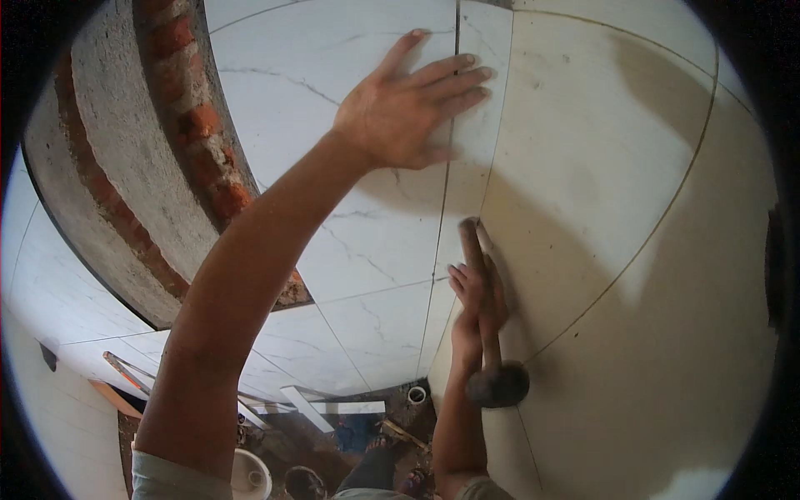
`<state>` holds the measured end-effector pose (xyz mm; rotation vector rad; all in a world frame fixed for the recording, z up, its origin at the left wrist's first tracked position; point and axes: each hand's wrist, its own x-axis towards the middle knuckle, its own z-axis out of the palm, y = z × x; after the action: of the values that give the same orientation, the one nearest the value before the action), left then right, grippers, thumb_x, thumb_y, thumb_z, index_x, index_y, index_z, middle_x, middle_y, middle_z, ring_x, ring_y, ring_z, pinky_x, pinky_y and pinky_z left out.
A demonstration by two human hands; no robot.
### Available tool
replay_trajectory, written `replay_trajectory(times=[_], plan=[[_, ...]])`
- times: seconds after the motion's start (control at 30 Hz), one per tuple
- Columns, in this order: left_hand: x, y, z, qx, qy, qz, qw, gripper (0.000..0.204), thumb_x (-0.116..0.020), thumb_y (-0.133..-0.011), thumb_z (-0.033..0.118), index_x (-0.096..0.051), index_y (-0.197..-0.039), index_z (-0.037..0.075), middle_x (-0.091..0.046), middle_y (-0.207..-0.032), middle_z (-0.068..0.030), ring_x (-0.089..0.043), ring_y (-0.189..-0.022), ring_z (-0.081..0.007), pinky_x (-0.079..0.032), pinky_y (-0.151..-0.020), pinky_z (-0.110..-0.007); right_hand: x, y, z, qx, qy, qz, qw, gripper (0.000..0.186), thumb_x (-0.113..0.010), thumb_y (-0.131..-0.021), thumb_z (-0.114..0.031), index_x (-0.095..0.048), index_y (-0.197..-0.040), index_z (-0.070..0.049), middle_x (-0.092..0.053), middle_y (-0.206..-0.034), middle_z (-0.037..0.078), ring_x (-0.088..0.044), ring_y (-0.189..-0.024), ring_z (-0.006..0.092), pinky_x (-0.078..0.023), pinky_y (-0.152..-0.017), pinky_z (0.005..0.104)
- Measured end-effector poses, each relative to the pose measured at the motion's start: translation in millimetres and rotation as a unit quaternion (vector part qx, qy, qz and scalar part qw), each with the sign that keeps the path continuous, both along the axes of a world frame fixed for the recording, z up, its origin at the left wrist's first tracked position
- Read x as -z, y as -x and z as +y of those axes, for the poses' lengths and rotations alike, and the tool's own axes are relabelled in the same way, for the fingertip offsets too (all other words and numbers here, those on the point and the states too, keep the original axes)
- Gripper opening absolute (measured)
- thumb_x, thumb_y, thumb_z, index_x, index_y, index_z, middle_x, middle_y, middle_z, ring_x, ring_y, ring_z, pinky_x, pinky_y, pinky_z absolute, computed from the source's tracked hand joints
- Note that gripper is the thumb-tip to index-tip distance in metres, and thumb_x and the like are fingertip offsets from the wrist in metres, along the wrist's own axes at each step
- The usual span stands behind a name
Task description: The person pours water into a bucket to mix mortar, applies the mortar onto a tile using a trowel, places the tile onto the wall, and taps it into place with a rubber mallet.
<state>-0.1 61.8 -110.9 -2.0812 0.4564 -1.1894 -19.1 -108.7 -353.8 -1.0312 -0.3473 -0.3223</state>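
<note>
My left hand (408,108) lies flat with fingers spread on a white marble-veined wall tile (287,79). Its fingertips reach across a dark vertical joint onto a narrow tile strip (483,37) by the corner. Lower and to the right, my right hand (479,304) is closed around the wooden handle of a mallet (492,354). The dark round mallet head hangs below that hand, while the handle's end points up toward the corner joint. Beside it rises the cream-tiled wall (600,150) on the right.
At the left, a wall opening shows bare brick (200,125) and grey mortar (112,100). Below on the floor are white tile strips (308,408), a white bucket (250,475), a dark container (305,483), a short white pipe end (417,395) and debris near my feet.
</note>
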Motion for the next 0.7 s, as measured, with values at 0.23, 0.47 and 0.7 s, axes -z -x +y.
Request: replay_trajectory(times=[0.23,0.47,0.7], plan=[[-4,2,-8,0.039,0.008,0.009,0.999,0.078,-0.071,-0.076,0.064,-0.055,-0.142,0.028,-0.043,-0.155,0.0106,-0.039,-0.143,-0.0099,-0.017,-0.125,-0.054,3,-8,-7,-0.012,0.016,0.021,1.0,0.062,-0.063,-0.098,-0.042,-0.053,-0.133,0.009,-0.068,-0.113,0.023,-0.071,-0.102,0.0324,-0.059,-0.088,0.0396],[-6,11,-8,0.09,0.046,0.022,0.995,0.056,-0.068,-0.087,0.05,-0.062,-0.134,0.02,-0.053,-0.146,0.004,-0.046,-0.137,-0.0163,-0.022,-0.123,-0.05,43,28,-23,0.112,0.205,-0.12,0.965,0.051,-0.065,-0.096,-0.046,-0.065,-0.122,-0.002,-0.07,-0.108,0.017,-0.068,-0.094,0.0282,-0.052,-0.088,0.0405],[-90,-12,-31,0.097,0.124,-0.16,0.975,0.036,-0.071,-0.089,0.029,-0.068,-0.125,0.022,-0.061,-0.123,0.0023,-0.051,-0.12,-0.022,-0.038,-0.101,-0.048,110,71,-59,0.141,0.43,-0.228,0.862,0.016,-0.076,-0.088,-0.014,-0.071,-0.102,-0.006,-0.067,-0.082,0.007,-0.062,-0.075,0.0132,-0.05,-0.073,0.0308]])
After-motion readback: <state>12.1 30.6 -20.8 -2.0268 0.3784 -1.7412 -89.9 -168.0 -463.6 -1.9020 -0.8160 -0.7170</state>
